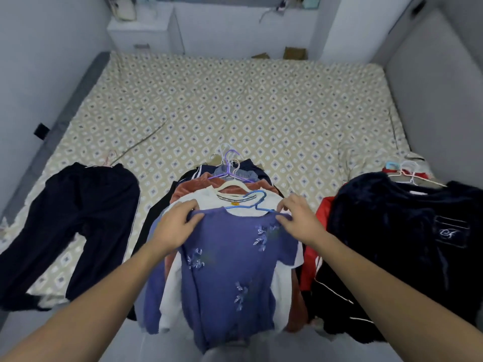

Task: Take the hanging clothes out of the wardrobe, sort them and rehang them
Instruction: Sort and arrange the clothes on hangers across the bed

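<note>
At the far left, a pair of dark trousers (78, 226) lies spread flat on the bed (261, 105), its legs pointing toward the near edge and its waistband toward the middle of the patterned sheet. Next comes the left hand (173, 227), reaching in from the lower left with the forearm stretched forward; its fingers (187, 205) are curled over and pinch the left shoulder of a purple sweater (230, 270), thumb underneath the fabric edge. The sweater, embroidered with pale leaf sprigs, lies on top of a central stack of clothes on the bed's near edge and hangs down over it toward the viewer. At its neckline sits a blue hanger (257, 202), the hook lying over the white top (209, 199) just beneath. Under that show a rust-coloured garment (190, 188) with a cream hanger (230, 184), and further back a purple hanger (230, 165) and thin white ones atop darker clothes. The right hand (300, 216) mirrors the left, arm coming in from the lower right; its fingers (283, 218) are bent and grip the sweater's right shoulder, near the end of the blue hanger. To the right lies a separate heap: a red garment (317, 231) with white stripes, partly covered by a dark fuzzy top (392, 218) bearing a small outlined emblem, with several pale hangers (410, 173) resting at its far end.
</note>
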